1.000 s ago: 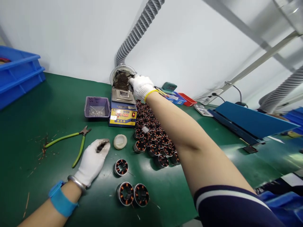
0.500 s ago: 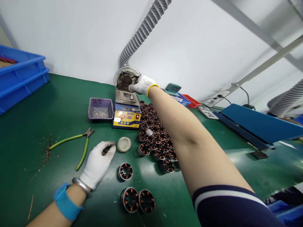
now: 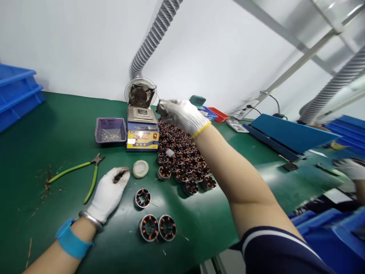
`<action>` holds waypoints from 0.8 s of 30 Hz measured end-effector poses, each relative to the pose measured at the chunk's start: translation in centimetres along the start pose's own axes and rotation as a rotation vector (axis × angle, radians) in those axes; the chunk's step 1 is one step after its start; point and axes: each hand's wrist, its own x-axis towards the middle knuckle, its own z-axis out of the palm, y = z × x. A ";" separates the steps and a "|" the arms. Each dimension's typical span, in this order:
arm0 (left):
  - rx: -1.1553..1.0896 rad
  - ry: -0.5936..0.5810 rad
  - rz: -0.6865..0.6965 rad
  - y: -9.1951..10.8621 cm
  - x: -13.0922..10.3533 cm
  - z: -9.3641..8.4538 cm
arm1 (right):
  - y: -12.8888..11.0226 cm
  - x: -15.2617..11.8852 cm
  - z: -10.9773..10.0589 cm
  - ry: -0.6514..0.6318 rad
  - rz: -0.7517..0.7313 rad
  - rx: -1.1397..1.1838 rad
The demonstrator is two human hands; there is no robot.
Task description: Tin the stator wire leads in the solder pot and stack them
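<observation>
My right hand (image 3: 179, 114), in a white glove with a yellow cuff, grips a metal-ringed motor stator (image 3: 161, 108) with a thin wire sticking up. It is held right of the solder pot (image 3: 142, 131), a blue-and-yellow unit with a lit display. My gloved left hand (image 3: 110, 192) rests on the table with fingers curled to the thumb; the glove is dark inside the curl, and anything held there is hidden. Near its fingertips stands a small round whitish dish (image 3: 140, 169). Three copper-wound stators (image 3: 143, 198) stand to its right. Green-handled cutters (image 3: 95, 167) lie open to its left.
Many stators (image 3: 182, 165) crowd the table right of the pot. A purple tray (image 3: 110, 141) with metal bits stands left of it. A fume hose (image 3: 154, 36) hangs behind. Blue crates (image 3: 18, 95) stand far left. At the right edge shows another person's gloved hand (image 3: 350, 168).
My right hand has drawn back from above the solder pot to its right, and the stator in it now shows. The view has swung rightward. My left hand stays beside the dish.
</observation>
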 end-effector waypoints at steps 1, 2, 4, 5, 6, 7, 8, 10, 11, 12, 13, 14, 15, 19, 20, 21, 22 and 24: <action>0.000 -0.004 -0.009 0.1 0.0 -0.1 | 1.3 -2.6 -0.1 -0.036 -0.009 0.113; 0.003 -0.004 -0.020 0.2 -0.1 -0.2 | 2.8 -5.5 0.1 -0.097 -0.020 0.320; 0.025 0.012 -0.052 0.5 -0.2 -0.3 | 5.9 -11.7 0.9 -0.174 0.047 0.611; 0.044 0.022 -0.069 0.7 -0.2 -0.4 | 7.4 -14.9 1.6 -0.201 0.100 0.672; 0.068 0.028 -0.086 0.9 -0.3 -0.4 | 8.6 -18.0 2.4 -0.204 0.148 0.705; 0.093 0.034 -0.101 1.1 -0.3 -0.5 | 9.8 -20.8 3.2 -0.173 0.180 0.703; 0.118 0.036 -0.111 1.3 -0.4 -0.5 | 10.7 -23.2 4.1 -0.160 0.202 0.650; 0.158 0.041 -0.121 1.6 -0.5 -0.5 | 12.2 -26.8 5.7 -0.072 0.167 0.488; 0.173 0.043 -0.119 1.7 -0.6 -0.5 | 12.7 -28.0 6.3 -0.027 0.121 0.401; 0.184 0.046 -0.113 1.8 -0.7 -0.6 | 13.1 -28.8 6.6 0.010 0.067 0.324; 0.196 0.048 -0.105 1.8 -0.8 -0.6 | 13.4 -29.4 6.7 0.022 0.015 0.266; 0.208 0.051 -0.096 1.9 -1.0 -0.7 | 13.6 -29.6 6.5 0.006 -0.036 0.230; 0.222 0.057 -0.089 1.9 -1.2 -0.8 | 13.9 -29.7 6.0 -0.020 -0.087 0.219; 0.252 0.075 -0.096 1.9 -1.9 -1.3 | 15.2 -27.8 3.5 0.162 -0.273 0.113; 0.250 0.077 -0.098 1.9 -2.0 -1.4 | 15.6 -26.9 3.0 0.244 -0.298 -0.002; 0.244 0.078 -0.100 1.9 -2.1 -1.4 | 16.0 -25.9 2.7 0.289 -0.307 -0.141; 0.234 0.078 -0.105 1.9 -2.2 -1.5 | 16.4 -24.9 2.6 0.288 -0.304 -0.280; 0.199 0.068 -0.136 2.0 -2.2 -1.6 | 17.0 -23.3 2.6 0.222 -0.283 -0.475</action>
